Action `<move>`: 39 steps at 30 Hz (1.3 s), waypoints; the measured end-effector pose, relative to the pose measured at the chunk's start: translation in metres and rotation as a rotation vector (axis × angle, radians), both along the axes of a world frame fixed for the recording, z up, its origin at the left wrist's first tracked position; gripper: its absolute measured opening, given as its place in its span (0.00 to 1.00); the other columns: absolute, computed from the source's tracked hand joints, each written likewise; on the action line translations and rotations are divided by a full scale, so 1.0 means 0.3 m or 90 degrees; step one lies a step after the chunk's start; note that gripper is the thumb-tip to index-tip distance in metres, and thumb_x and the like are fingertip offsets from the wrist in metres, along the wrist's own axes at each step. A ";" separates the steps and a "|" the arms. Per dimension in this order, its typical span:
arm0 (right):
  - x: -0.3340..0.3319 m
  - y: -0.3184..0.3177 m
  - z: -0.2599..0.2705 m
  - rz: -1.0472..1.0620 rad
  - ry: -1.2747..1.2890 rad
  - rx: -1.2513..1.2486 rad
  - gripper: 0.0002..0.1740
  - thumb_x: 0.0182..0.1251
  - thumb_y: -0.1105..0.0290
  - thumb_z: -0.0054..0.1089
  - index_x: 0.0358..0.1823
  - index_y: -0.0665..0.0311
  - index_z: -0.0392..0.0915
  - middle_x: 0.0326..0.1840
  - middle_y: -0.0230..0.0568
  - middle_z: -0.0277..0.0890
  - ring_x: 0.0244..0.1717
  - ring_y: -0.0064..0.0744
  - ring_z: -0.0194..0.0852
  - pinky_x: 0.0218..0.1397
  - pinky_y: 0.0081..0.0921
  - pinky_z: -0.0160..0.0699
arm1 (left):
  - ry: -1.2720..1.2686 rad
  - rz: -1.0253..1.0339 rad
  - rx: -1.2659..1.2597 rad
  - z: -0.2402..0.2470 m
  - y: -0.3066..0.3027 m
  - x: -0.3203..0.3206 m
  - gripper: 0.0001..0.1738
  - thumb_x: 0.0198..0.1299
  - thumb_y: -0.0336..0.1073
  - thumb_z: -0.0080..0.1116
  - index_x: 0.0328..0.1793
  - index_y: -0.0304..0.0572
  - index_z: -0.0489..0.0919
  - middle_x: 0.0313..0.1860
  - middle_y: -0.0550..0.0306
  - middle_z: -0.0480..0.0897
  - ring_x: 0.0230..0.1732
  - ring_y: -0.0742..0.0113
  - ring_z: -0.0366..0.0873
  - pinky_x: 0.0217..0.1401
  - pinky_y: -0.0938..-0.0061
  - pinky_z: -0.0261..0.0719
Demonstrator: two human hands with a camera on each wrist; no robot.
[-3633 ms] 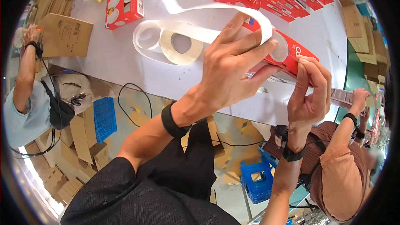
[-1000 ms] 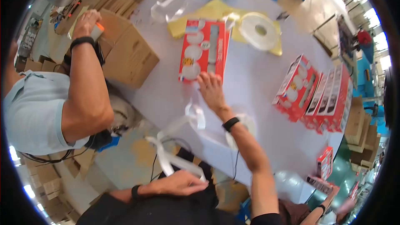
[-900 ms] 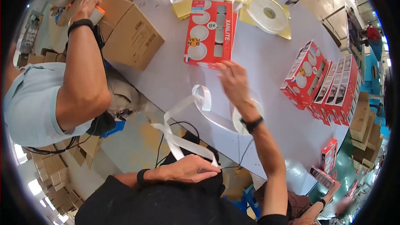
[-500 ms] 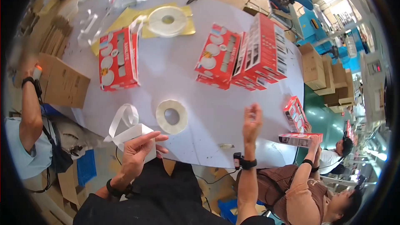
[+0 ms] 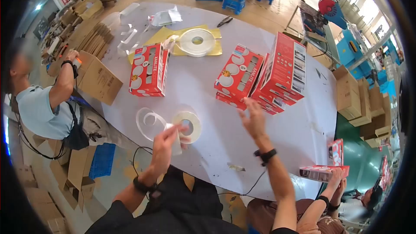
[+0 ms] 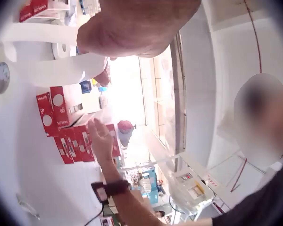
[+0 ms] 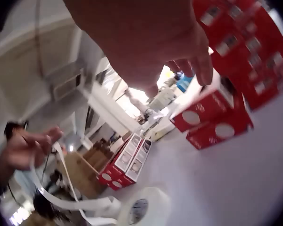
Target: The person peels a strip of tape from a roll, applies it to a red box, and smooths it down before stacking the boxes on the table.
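In the head view my left hand (image 5: 161, 151) holds a strip of white tape (image 5: 174, 144) over the table's near edge. Loops of that strip show in the left wrist view, running from the fingers toward the tape roll (image 5: 190, 126), which lies flat beside the hand. My right hand (image 5: 255, 123) reaches forward with its fingers extended. Its fingertips are right at the lower end of a red XANLITE box (image 5: 238, 70), the top one of a small pile. In the right wrist view the fingers overlap the end of that box (image 7: 203, 109), and nothing is held in them.
More red boxes (image 5: 281, 67) stand stacked at right; another pair (image 5: 147, 70) lies at left. Behind them a large tape roll (image 5: 197, 42) sits on yellow paper. Pliers (image 5: 225, 21) lie at the far edge. People work at both sides; a cardboard box (image 5: 97, 78) is at left.
The right hand first works tape at a red box, then touches the left pair, and now reaches the right pile. The left hand keeps the tape and has risen over the table edge.
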State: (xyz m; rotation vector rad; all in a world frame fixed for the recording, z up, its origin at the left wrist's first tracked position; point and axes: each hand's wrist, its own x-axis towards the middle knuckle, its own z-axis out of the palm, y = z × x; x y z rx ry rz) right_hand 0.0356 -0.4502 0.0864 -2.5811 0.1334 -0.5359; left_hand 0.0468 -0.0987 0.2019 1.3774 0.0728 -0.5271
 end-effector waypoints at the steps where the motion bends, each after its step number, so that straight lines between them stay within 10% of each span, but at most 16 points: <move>1: 0.016 0.064 -0.068 -0.097 0.064 0.162 0.37 0.74 0.55 0.69 0.76 0.70 0.70 0.72 0.60 0.74 0.69 0.57 0.77 0.74 0.46 0.72 | -0.008 0.040 -0.015 -0.082 -0.040 0.090 0.23 0.81 0.33 0.47 0.75 0.29 0.76 0.65 0.46 0.86 0.51 0.60 0.89 0.47 0.71 0.86; 5: 0.159 0.047 -0.384 -0.295 0.032 0.484 0.45 0.80 0.43 0.57 0.78 0.80 0.64 0.73 0.70 0.70 0.72 0.61 0.73 0.75 0.45 0.72 | -0.022 0.023 0.033 -0.514 -0.260 0.541 0.26 0.78 0.38 0.57 0.74 0.26 0.75 0.61 0.44 0.85 0.51 0.59 0.87 0.49 0.68 0.87; 11: 0.313 0.050 -0.440 -0.394 -0.064 0.466 0.41 0.82 0.44 0.56 0.78 0.75 0.66 0.66 0.65 0.74 0.63 0.57 0.76 0.68 0.44 0.74 | 0.065 -0.124 0.117 -0.780 -0.614 0.870 0.24 0.69 0.48 0.71 0.58 0.34 0.85 0.45 0.57 0.85 0.46 0.68 0.82 0.46 0.70 0.83; 15: 0.281 0.103 -0.410 -0.382 -0.081 0.479 0.37 0.82 0.47 0.57 0.78 0.70 0.69 0.60 0.55 0.79 0.60 0.49 0.78 0.62 0.40 0.77 | 0.031 -0.087 -0.022 -0.769 -0.656 0.792 0.19 0.67 0.46 0.72 0.51 0.37 0.86 0.41 0.62 0.84 0.43 0.72 0.80 0.46 0.73 0.80; 18: 0.173 0.170 -0.417 -0.215 -0.061 0.824 0.37 0.83 0.49 0.57 0.80 0.70 0.67 0.60 0.48 0.80 0.58 0.37 0.79 0.57 0.33 0.80 | 0.044 -0.102 -0.069 -0.658 -0.459 0.732 0.17 0.67 0.42 0.72 0.52 0.35 0.86 0.39 0.63 0.85 0.43 0.73 0.80 0.47 0.75 0.78; 26: -0.105 0.396 -0.002 -0.103 -0.028 0.851 0.44 0.83 0.55 0.58 0.89 0.64 0.48 0.50 0.40 0.85 0.46 0.28 0.82 0.51 0.29 0.84 | 0.027 -0.073 -0.038 -0.372 -0.055 0.347 0.26 0.65 0.42 0.74 0.63 0.32 0.85 0.40 0.62 0.88 0.39 0.76 0.81 0.48 0.77 0.78; 35: -0.481 0.632 0.437 -0.348 0.124 0.730 0.41 0.85 0.39 0.44 0.81 0.66 0.69 0.31 0.35 0.81 0.23 0.22 0.77 0.26 0.20 0.76 | -0.049 -0.258 0.027 -0.103 0.064 0.072 0.45 0.73 0.54 0.65 0.80 0.21 0.68 0.61 0.44 0.84 0.51 0.67 0.87 0.50 0.74 0.88; 39: -0.561 0.572 0.365 -0.440 0.189 0.679 0.47 0.82 0.29 0.39 0.54 0.70 0.87 0.24 0.44 0.83 0.20 0.26 0.79 0.23 0.21 0.78 | -0.039 -0.333 0.060 -0.129 0.007 0.050 0.34 0.73 0.58 0.64 0.68 0.34 0.84 0.40 0.57 0.88 0.37 0.74 0.87 0.31 0.75 0.86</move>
